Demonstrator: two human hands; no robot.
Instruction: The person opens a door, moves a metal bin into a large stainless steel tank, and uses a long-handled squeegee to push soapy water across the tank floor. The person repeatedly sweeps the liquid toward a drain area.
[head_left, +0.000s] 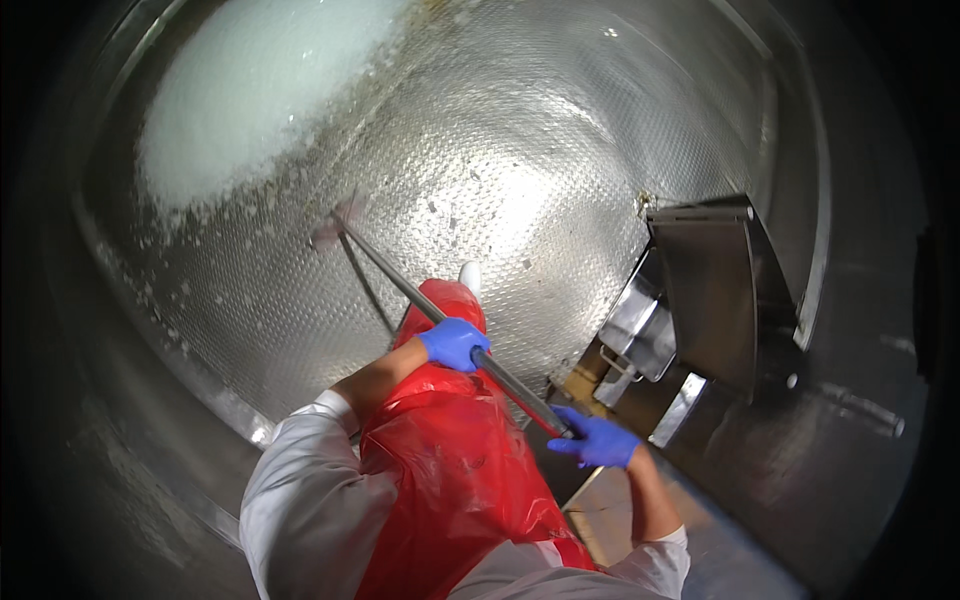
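My left hand (pixel 455 345), in a blue glove, wraps round the middle of a long metal pole (pixel 400 283). Closer to me and further right, my right hand (pixel 597 438), gloved the same way, grips the pole near its upper end. The pole slants down to the far left, where its red head (pixel 340 222) meets the textured metal floor (pixel 520 190). Motion smears that head, so I cannot tell its exact kind. Beyond it lies a large heap of white, ice-like grains (pixel 255 95), with loose bits scattered along its edge.
At the right stands a dark metal housing (pixel 705 300) beside a shiny metal box with a handle (pixel 640 330). A curved metal wall (pixel 820 180) surrounds the floor. My red apron (pixel 450 450) hangs below my hands, and one white boot (pixel 470 277) shows past it.
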